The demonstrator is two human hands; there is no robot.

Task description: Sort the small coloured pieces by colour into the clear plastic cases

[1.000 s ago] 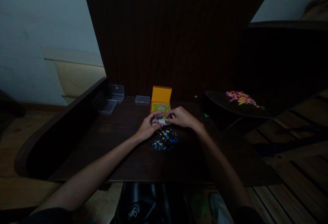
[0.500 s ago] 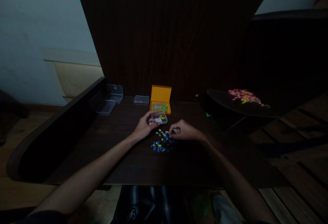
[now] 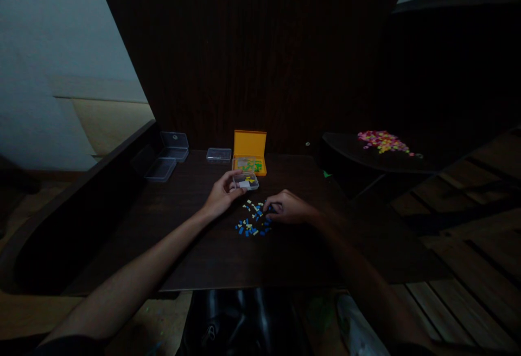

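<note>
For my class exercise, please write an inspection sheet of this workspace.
Surface: dark wooden tabletop, dimly lit.
Job's things: blue and pale-yellow pieces scattered loose; clear plastic box with yellow pieces inside.
Clutter: open orange case with green pieces; more clear boxes to its left; multicoloured pile on right shelf.
Grip: left hand holds the box; right hand at the loose pieces, pinch unclear.
Cables: nothing seen.
Surroundings: pale wall left, wooden slats right.

"What kind of place does one see here?"
"Probably it is a room in a home, but this is not certain. There are a dark wooden desk (image 3: 220, 264), a pale wall (image 3: 61, 30), a wooden floor (image 3: 24, 315) and, at the right, wooden slats (image 3: 468, 303)."
</note>
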